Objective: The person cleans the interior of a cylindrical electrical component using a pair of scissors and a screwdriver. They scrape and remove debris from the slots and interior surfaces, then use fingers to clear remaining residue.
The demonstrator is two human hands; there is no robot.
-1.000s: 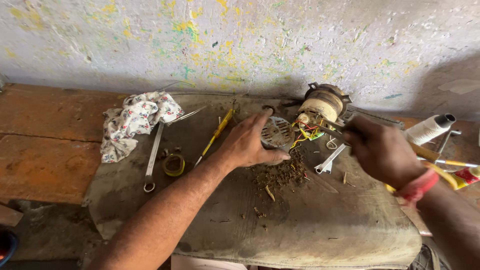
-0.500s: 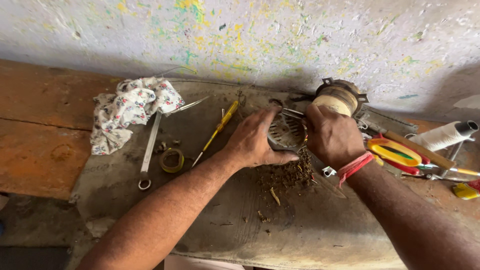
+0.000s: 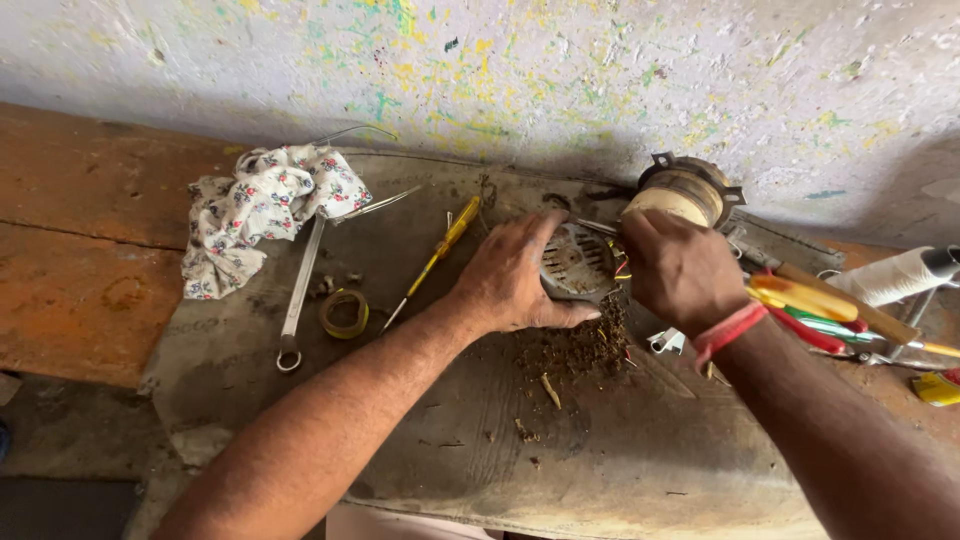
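My left hand [image 3: 510,275] grips a round grey metal motor cover [image 3: 574,262] tilted on its edge over a grey mat [image 3: 450,440]. My right hand [image 3: 680,268], with a red band at the wrist, presses against the cover's right side; its fingers are closed on the cover or on the coloured wires there, I cannot tell which. Just behind stands a wound motor coil [image 3: 685,192] in a metal frame. A heap of brown dust and debris [image 3: 575,350] lies under the cover.
A flowered cloth [image 3: 262,210], a long spanner [image 3: 298,295], a tape roll [image 3: 344,312] and a yellow screwdriver [image 3: 435,258] lie to the left. Several screwdrivers [image 3: 810,300] and a white thread spool [image 3: 900,275] are at the right. A paint-flecked wall runs behind.
My right hand came in from the right, away from the tools, and closed against the motor cover. My left hand kept its hold on the cover.
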